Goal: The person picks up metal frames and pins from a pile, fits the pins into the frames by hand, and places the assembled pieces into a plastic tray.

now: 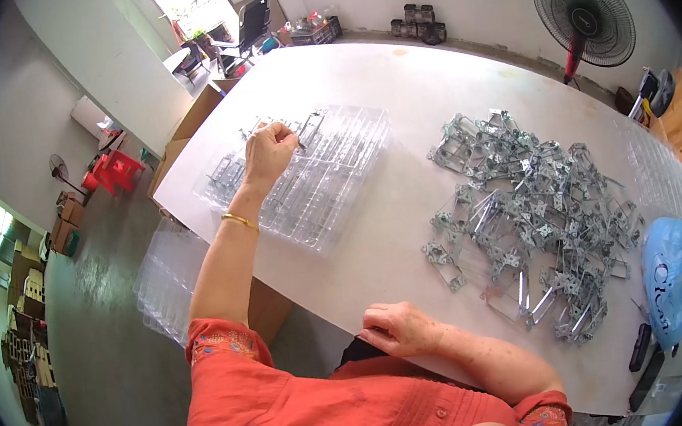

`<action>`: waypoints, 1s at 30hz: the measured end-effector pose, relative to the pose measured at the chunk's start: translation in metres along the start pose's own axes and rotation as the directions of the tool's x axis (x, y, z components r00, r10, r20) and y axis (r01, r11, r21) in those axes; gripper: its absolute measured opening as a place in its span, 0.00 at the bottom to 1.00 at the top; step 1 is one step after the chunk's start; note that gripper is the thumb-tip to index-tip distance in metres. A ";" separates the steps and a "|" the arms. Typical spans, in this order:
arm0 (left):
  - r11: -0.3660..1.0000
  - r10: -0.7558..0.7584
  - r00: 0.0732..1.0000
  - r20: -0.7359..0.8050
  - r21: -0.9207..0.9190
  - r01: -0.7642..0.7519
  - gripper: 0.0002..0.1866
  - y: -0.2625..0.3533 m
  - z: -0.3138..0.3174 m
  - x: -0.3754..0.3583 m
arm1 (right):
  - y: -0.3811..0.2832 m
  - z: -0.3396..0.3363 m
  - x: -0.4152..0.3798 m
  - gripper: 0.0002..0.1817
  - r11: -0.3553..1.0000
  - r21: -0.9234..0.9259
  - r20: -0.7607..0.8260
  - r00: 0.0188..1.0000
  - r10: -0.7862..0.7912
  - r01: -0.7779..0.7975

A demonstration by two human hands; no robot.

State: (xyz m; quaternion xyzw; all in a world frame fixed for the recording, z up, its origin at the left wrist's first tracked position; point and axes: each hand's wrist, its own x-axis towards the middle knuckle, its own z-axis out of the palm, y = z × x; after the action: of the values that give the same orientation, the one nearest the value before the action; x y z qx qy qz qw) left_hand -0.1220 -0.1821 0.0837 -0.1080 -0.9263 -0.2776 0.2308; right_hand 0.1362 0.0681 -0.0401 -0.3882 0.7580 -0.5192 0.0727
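Note:
My left hand (272, 149), with a gold bangle at the wrist, reaches over a clear plastic tray (297, 230) holding rows of thin metal parts. Its fingers are pinched on a small metal part, which is mostly hidden behind them. By the table's near edge rests my right hand (399, 329), its fingers curled in and nothing visible in them. A large loose pile of silvery metal brackets (533, 218) lies on the white table (388, 266), to the right of the tray.
More clear trays (169, 277) are stacked low at the left of the table, and others (657, 171) at its right side. A blue plastic bag (672, 282) and a black-handled tool (640, 348) lie at the right edge. Behind the table stands a fan (584, 17).

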 end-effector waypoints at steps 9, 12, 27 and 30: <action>0.990 0.010 0.998 0.058 0.141 -0.018 0.08 -0.043 0.055 0.032 | 0.000 -0.003 0.002 0.11 0.999 0.007 0.014 0.999 0.050 -0.050; 0.984 -0.025 0.998 0.050 0.175 0.016 0.08 -0.040 0.060 0.034 | 0.002 -0.003 0.002 0.11 0.997 0.017 0.022 0.997 0.072 -0.073; 0.944 -0.044 0.986 0.158 0.329 -0.011 0.14 -0.035 0.079 0.037 | -0.002 -0.004 0.005 0.09 0.991 0.059 0.029 0.992 0.121 -0.122; 0.934 -0.040 0.986 0.164 0.356 -0.021 0.15 -0.034 0.081 0.038 | -0.002 -0.003 0.005 0.08 0.989 0.075 0.017 0.992 0.126 -0.127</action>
State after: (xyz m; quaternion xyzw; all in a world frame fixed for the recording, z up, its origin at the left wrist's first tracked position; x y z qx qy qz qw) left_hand -0.1960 -0.1621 0.0264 -0.0831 -0.9779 -0.0962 0.1661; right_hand 0.1324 0.0668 -0.0357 -0.3396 0.7602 -0.5396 0.1250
